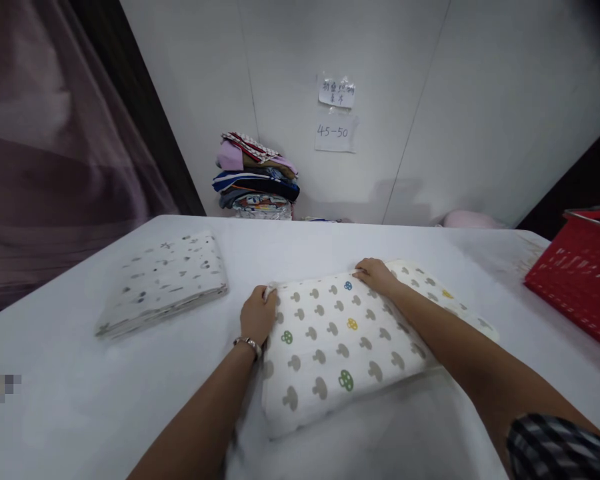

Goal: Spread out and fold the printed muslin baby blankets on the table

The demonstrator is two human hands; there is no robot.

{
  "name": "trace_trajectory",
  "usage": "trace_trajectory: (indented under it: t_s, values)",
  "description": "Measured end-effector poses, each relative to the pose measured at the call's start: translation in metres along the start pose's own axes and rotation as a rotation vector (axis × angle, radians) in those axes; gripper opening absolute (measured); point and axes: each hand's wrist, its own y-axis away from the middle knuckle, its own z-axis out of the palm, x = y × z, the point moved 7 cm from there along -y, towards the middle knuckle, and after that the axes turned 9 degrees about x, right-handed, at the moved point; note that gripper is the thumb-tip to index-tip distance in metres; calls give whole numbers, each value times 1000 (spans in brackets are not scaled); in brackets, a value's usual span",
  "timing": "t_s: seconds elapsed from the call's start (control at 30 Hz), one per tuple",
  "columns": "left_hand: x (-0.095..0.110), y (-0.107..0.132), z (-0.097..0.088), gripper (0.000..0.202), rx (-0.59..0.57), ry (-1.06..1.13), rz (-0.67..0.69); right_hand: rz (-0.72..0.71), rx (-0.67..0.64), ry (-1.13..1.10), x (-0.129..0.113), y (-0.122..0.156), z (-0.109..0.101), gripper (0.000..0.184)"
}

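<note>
In front of me on the white table lies a white cloth [333, 347] printed with grey mushrooms and a few green, yellow and blue ones. It is partly folded, with a section reaching out to the right beneath my right forearm. My left hand [257, 313], with a bracelet on its wrist, pinches the cloth's far left corner. At the far edge, near the middle, my right hand [373, 275] has its fingers closed on the same cloth. To the left rests a second white cloth [175, 270] with small grey marks, folded into a flat rectangle.
A red plastic basket [575, 280] stands at the table's right edge. Beyond the far edge rises a stack of folded fabrics [257, 180] against the wall. Paper signs [336, 130] are taped above. A pinkish curtain [55, 153] hangs at left. The white table [70, 400] has rounded far corners.
</note>
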Motion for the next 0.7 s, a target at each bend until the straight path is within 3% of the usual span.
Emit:
trace_trajectory:
  t_s: [0.17,0.27,0.37,0.47,0.57,0.7]
  values:
    - [-2,-2,1,39,9,-16,37,9,72,28,0,9,-9,36]
    - [13,1,-6,51,103,0,202,-42,104,32,-15,27,-19,50]
    - [40,17,-7,55,133,-39,484,-53,-77,20,-32,51,-10,60]
    - [58,42,14,54,-73,-147,706,5,-229,4,-39,69,-4,66]
    - [53,55,34,58,-258,-260,727,71,-181,24,-24,79,-22,67]
    - [48,55,40,61,-300,-305,695,248,-113,183,37,105,-52,64]
